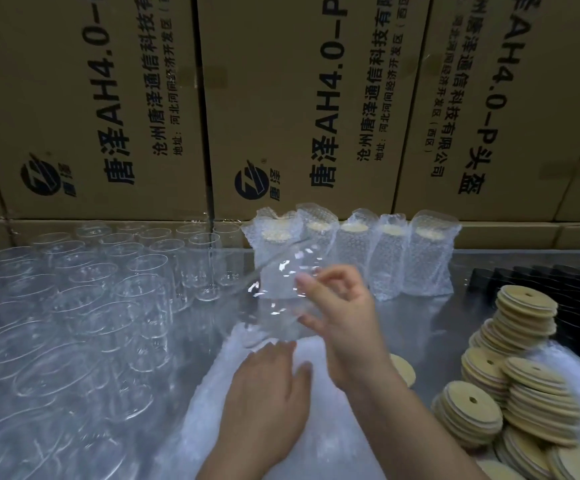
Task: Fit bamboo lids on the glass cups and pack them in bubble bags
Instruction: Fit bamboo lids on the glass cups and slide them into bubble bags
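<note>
My right hand (337, 306) grips a clear glass cup (278, 289), tilted above the table with its mouth up and to the left. My left hand (271, 393) hovers below it over a pile of bubble bags (247, 420), fingers relaxed and holding nothing. Bamboo lids (524, 386) with centre holes are stacked at the right. One loose lid (402, 368) lies just behind my right wrist. Several cups with lids, wrapped in bubble bags (392, 254), stand in a row at the back.
Many bare glass cups (84, 306) crowd the left half of the table. Large printed cardboard boxes (281, 98) form a wall behind. Black items (576, 289) lie at the far right behind the lids.
</note>
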